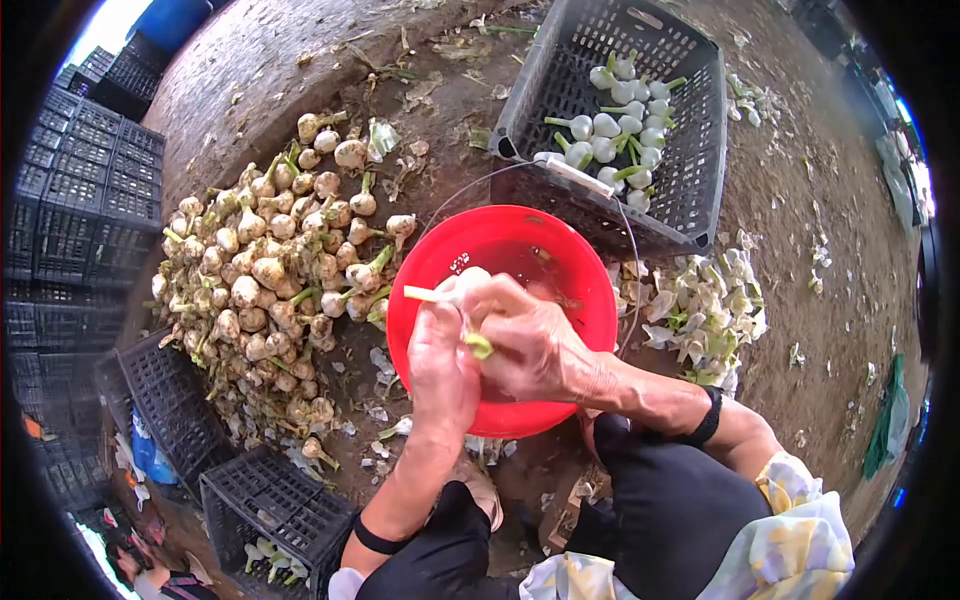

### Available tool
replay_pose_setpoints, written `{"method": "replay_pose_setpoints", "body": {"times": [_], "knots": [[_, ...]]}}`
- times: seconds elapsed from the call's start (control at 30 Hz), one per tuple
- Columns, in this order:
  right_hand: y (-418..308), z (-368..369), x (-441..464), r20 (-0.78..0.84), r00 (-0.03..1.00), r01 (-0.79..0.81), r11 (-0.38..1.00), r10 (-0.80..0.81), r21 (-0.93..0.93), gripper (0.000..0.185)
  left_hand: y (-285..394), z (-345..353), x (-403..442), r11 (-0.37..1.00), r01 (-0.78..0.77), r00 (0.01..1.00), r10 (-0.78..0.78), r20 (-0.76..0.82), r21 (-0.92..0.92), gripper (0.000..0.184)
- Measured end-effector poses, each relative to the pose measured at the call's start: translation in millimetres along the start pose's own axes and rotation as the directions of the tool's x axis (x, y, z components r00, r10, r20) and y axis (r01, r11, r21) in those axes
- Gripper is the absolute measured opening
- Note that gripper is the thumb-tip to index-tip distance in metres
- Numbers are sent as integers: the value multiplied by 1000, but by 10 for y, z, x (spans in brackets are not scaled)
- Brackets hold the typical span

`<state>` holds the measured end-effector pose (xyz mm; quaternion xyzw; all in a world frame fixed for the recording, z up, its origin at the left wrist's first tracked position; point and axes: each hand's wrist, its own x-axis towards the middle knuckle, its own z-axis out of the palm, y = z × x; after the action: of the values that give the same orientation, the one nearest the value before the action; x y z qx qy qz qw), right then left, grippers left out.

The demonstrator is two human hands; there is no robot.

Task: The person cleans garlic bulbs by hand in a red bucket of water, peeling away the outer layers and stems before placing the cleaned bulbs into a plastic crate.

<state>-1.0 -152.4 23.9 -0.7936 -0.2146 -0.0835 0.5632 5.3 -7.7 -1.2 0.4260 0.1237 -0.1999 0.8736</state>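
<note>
Over a red bucket (598, 300) of water, my two hands are close together. My left hand (438, 365) is closed around a garlic bulb (468, 280), whose pale green stem points left. My right hand (525, 340) is closed against the same bulb, with a green piece (478, 346) showing beneath its fingers. The fingers hide most of the bulb. Left of the bucket lies a large heap of unpeeled garlic (270, 270) with soil on it. Behind the bucket, peeled white bulbs (625, 125) lie in a black crate (705, 130).
Peelings (712, 315) are piled right of the bucket. Stacked black crates (85, 190) stand at the far left. A lower crate (275, 505) at the bottom left holds some white bulbs. The bucket's wire handle arches behind it. Part of another person (160, 575) shows at the bottom left.
</note>
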Motion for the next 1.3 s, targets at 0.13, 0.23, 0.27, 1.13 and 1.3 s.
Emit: {"method": "replay_pose_setpoints", "body": {"times": [0.13,0.23,0.27,1.13,1.3], "knots": [[-47,-23,19,106,942,-330,827,317,456,6,-1,-18,86,974,95,993,-106,-47,-204,32],[256,-358,-12,279,690,-564,255,668,786,11,75,-56,31,929,169,984,-142,105,-330,36],[447,-460,-100,197,735,-534,376,648,757,9,122,-101,45,922,211,969,-155,191,-323,35],[136,-357,29,184,681,-729,634,708,257,16,180,-92,-31,982,-166,977,176,119,-89,27],[41,-271,32,421,689,-677,731,590,84,31,106,-67,9,992,-24,999,27,19,-127,34]]}}
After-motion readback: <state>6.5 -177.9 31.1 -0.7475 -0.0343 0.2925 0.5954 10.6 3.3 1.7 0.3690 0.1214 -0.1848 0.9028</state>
